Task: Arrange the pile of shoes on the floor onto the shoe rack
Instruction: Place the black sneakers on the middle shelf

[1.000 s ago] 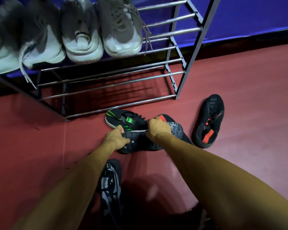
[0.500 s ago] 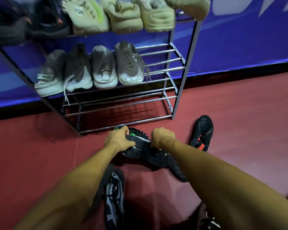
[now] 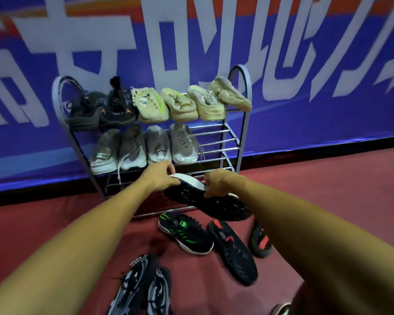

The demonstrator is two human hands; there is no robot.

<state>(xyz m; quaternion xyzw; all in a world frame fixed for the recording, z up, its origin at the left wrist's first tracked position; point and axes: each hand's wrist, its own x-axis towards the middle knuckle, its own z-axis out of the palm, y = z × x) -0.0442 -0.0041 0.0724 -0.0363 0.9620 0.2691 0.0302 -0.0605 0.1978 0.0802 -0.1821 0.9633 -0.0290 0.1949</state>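
The black shoe, on the floor a second ago, is now hanging sole-up just in front of the shoe rack, at its bottom shelf. The left hand is gripping its white-edged end and the right hand is curling round its middle. A green-striped shoe is waiting on the floor before the rack, so shelving is likely coming next.

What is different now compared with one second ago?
The left hand and right hand, gripping the black shoe as before, have lifted it off the floor toward the rack, sole facing up. The green-striped shoe and the shoes on the rack stayed where they were.
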